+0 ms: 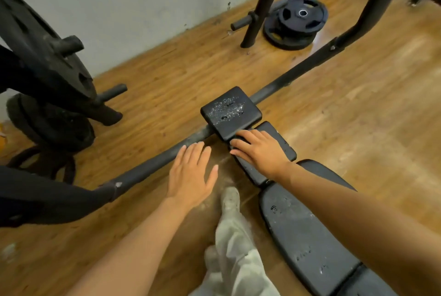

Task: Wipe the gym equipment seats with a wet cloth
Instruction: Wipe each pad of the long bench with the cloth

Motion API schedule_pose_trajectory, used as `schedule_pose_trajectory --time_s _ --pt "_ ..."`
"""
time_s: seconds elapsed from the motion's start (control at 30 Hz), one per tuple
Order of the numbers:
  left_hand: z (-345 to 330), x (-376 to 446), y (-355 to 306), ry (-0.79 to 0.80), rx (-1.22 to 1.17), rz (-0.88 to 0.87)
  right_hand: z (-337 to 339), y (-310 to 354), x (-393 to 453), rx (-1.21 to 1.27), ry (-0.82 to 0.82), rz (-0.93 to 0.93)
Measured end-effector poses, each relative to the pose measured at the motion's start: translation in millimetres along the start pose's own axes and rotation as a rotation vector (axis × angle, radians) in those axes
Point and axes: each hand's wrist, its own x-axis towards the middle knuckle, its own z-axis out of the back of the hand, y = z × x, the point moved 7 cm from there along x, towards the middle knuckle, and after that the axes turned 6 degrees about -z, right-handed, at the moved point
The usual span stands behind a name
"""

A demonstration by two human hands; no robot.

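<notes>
While right hand [261, 151] lies flat, fingers straight and together, on narrow seat pad [276, 139] at 4 o'clock from centre, left hand [192, 173] hovers spread wide, holding nothing, above floor bar [148, 167] at 6 o'clock. Square pad [229, 112], cracked, sits at centre. Long bench pad [303, 238] at 5. No cloth visible. Weight plates [298, 21] at 1.

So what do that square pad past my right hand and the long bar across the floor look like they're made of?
Square pad: looks like black vinyl or leatherette over padding, matte, with rounded edges; its top is cracked and flaking in pale specks. Long bar: looks like black-painted metal tube, dull, with pale scuffs where the paint has chipped near the joint. The right hand lies flat on the neighbouring pad, which has the same finish.
</notes>
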Motion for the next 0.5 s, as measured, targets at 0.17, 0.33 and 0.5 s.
schedule_pose_trajectory --time_s 0.17,0.33,0.5 --pt "-50.3 60.7 26.4 0.054 0.002 -0.023 -64.2 -37.6 34.0 0.027 0.005 0.065" --pt "-108.4 119.5 66.9 0.142 0.011 0.007 -126.0 -79.8 70.7 0.026 0.011 0.091" --pt "-164.9 155.2 100.1 0.173 -0.034 0.066 -186.2 -113.4 89.6 0.027 0.057 0.095"
